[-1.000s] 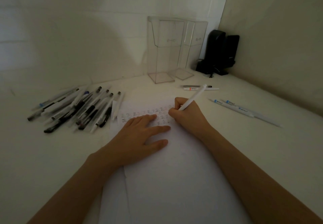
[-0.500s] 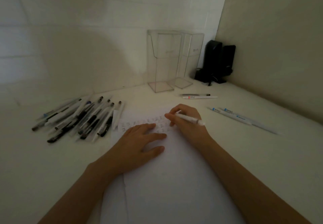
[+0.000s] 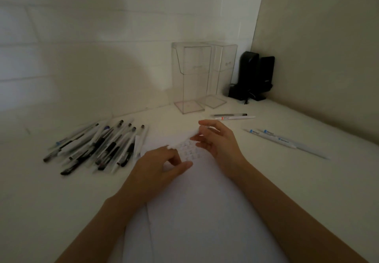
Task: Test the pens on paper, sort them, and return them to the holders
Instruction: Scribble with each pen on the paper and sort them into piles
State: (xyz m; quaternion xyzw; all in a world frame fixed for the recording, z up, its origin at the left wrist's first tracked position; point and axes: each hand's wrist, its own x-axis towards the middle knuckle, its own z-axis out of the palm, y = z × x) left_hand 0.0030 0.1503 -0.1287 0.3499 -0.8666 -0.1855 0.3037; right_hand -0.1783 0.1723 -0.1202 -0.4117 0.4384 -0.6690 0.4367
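Note:
A white pen [image 3: 182, 139] hangs blurred just above the paper [image 3: 205, 211], slanting between my two hands. My left hand [image 3: 155, 168] pinches its lower left end with curled fingers. My right hand [image 3: 219, 141] holds the upper right end. Small test scribbles [image 3: 189, 152] show on the sheet under the pen. A pile of several pens [image 3: 98, 145] lies to the left of the sheet. Two clear holders [image 3: 192, 78] stand empty at the back by the wall.
Two pens [image 3: 231, 116] lie side by side in front of the holders. Further right lie pens with blue labels [image 3: 272, 137]. A black device [image 3: 254, 76] with a cable sits in the back right corner against the walls.
My right hand stopped writing and lifted the white pen off the sheet. My left hand left the paper, curled its fingers and took hold of the pen's other end.

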